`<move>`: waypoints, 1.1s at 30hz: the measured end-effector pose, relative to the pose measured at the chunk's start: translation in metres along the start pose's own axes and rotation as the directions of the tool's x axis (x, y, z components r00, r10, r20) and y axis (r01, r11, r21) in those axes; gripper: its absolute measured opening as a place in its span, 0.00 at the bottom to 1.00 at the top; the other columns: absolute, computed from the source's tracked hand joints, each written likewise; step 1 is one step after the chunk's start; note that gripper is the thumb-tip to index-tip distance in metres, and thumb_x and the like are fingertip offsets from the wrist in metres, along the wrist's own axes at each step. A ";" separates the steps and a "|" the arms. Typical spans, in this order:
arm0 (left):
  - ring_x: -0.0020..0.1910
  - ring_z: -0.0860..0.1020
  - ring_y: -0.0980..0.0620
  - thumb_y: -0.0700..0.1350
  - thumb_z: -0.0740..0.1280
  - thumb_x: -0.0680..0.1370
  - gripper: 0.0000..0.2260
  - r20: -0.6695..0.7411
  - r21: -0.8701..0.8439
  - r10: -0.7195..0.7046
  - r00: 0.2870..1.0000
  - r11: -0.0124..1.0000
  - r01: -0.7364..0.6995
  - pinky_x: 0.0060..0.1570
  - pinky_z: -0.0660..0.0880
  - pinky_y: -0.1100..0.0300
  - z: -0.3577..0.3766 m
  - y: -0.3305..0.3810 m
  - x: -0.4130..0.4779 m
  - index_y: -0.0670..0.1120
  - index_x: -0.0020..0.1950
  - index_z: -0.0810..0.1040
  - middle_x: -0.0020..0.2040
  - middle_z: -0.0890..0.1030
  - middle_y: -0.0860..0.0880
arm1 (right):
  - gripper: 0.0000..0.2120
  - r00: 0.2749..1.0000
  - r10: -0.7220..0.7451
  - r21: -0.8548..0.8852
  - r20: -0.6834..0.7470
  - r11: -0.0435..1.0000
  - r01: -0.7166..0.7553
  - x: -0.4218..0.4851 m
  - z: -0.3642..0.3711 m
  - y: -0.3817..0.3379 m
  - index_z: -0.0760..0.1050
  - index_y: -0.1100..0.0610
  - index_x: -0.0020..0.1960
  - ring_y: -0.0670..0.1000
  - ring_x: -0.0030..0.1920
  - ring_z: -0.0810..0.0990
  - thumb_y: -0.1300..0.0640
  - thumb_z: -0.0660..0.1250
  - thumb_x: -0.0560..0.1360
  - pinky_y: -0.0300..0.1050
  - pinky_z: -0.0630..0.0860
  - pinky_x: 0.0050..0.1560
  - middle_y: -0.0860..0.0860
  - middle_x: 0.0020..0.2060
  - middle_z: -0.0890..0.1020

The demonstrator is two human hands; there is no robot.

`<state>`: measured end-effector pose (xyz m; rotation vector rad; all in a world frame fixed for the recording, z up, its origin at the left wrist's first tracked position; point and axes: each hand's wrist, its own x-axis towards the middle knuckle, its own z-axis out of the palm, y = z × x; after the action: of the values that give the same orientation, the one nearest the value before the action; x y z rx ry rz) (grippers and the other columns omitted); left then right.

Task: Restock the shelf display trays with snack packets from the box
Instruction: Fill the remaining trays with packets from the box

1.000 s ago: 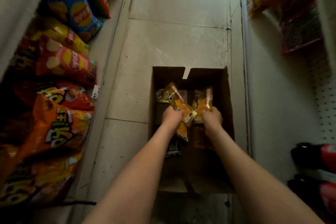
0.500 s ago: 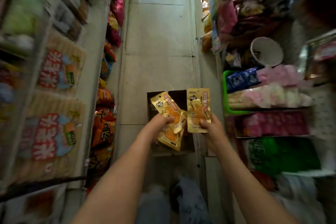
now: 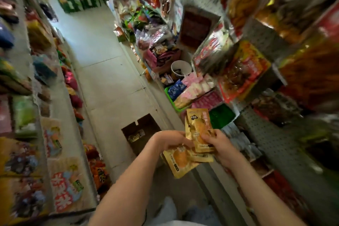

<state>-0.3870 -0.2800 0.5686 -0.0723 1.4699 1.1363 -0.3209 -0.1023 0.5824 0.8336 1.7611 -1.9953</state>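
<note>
Snack packets (image 3: pixel 199 130), gold, lower centre-right of the frame. One stands upright, gripped at its lower edge by the right hand (image 3: pixel 220 147), thumb on its face. The others hang below it, pinched by the left hand (image 3: pixel 172 140), fingers curled over their tops. They are held fanned, faces up, probably to sort them before placing (count unclear, they overlap).

Just behind the hands, at centre frame, the box (image 3: pixel 141 132) stands open on the floor (image 3: pixel 102 79), with at least one packet inside.

Beyond it, to the right, are the shelf display trays: a green tray (image 3: pixel 167 91) with blue and pink packs, a pink-filled tray (image 3: pixel 207 101) beside it, and a white cup (image 3: pixel 180 69) farther up. All look full; the target slot cannot be identified (right side blurred).

Obstacles: hanging bags (image 3: pixel 244 71) on the pegboard (image 3: pixel 266 134) overhang the trays at upper right. The aisle is narrow, and crisp bags (image 3: pixel 99 172) crowd the lower left.
</note>
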 end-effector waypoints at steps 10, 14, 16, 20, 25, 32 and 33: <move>0.51 0.82 0.44 0.44 0.71 0.71 0.17 0.077 0.028 0.012 0.997 0.999 -0.014 0.59 0.76 0.49 0.079 0.038 0.011 0.41 0.59 0.78 0.53 0.84 0.43 | 0.14 0.984 -0.034 0.417 -0.177 0.903 0.107 -0.071 -0.071 0.017 0.73 0.60 0.61 0.60 0.52 0.82 0.65 0.66 0.75 0.56 0.80 0.49 0.60 0.53 0.82; 0.44 0.83 0.47 0.38 0.66 0.78 0.08 0.120 -0.018 0.061 0.991 0.998 -0.059 0.48 0.80 0.51 0.110 0.040 0.017 0.42 0.56 0.77 0.47 0.85 0.44 | 0.12 0.947 0.005 0.502 -0.321 0.849 0.166 -0.092 -0.103 0.023 0.74 0.60 0.58 0.59 0.48 0.82 0.66 0.66 0.75 0.53 0.78 0.42 0.59 0.50 0.83; 0.45 0.84 0.46 0.38 0.68 0.77 0.09 0.089 -0.022 0.098 0.991 0.995 -0.097 0.52 0.80 0.49 0.119 0.041 0.022 0.41 0.57 0.77 0.47 0.85 0.44 | 0.12 0.929 0.026 0.537 -0.370 0.821 0.191 -0.097 -0.113 0.028 0.75 0.60 0.58 0.59 0.50 0.82 0.66 0.66 0.75 0.54 0.77 0.43 0.60 0.52 0.82; 0.42 0.84 0.45 0.38 0.69 0.76 0.11 -0.023 -0.027 0.126 0.992 0.992 -0.126 0.47 0.81 0.49 0.125 0.040 0.027 0.40 0.58 0.77 0.45 0.85 0.43 | 0.17 0.910 0.060 0.632 -0.411 0.737 0.237 -0.110 -0.130 0.033 0.72 0.62 0.66 0.59 0.55 0.79 0.65 0.63 0.77 0.48 0.77 0.41 0.60 0.61 0.78; 0.49 0.83 0.39 0.38 0.67 0.77 0.13 -0.194 -0.244 0.231 0.954 0.930 -0.275 0.48 0.80 0.45 0.121 0.041 0.031 0.41 0.62 0.75 0.51 0.84 0.39 | 0.16 0.909 0.087 0.666 -0.408 0.709 0.231 -0.120 -0.147 0.030 0.74 0.63 0.62 0.59 0.48 0.82 0.59 0.67 0.76 0.52 0.77 0.42 0.60 0.46 0.84; 0.50 0.82 0.38 0.37 0.67 0.77 0.08 -0.194 -0.344 0.213 0.958 0.899 -0.270 0.50 0.79 0.41 0.145 0.046 0.022 0.43 0.56 0.76 0.51 0.83 0.39 | 0.19 0.966 0.004 0.551 -0.259 0.822 0.144 -0.111 -0.124 0.014 0.72 0.62 0.63 0.62 0.49 0.83 0.62 0.70 0.72 0.55 0.80 0.44 0.61 0.49 0.84; 0.51 0.82 0.38 0.37 0.67 0.77 0.09 -0.161 -0.354 0.220 0.962 0.897 -0.264 0.54 0.77 0.39 0.148 0.045 0.021 0.43 0.57 0.76 0.52 0.83 0.39 | 0.18 0.961 -0.002 0.548 -0.277 0.822 0.159 -0.106 -0.120 0.015 0.72 0.62 0.63 0.62 0.48 0.83 0.64 0.68 0.74 0.55 0.80 0.43 0.61 0.49 0.84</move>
<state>-0.3140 -0.1481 0.6074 -0.2289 1.3727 1.6341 -0.2071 0.0001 0.6320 1.2761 1.3332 -2.6260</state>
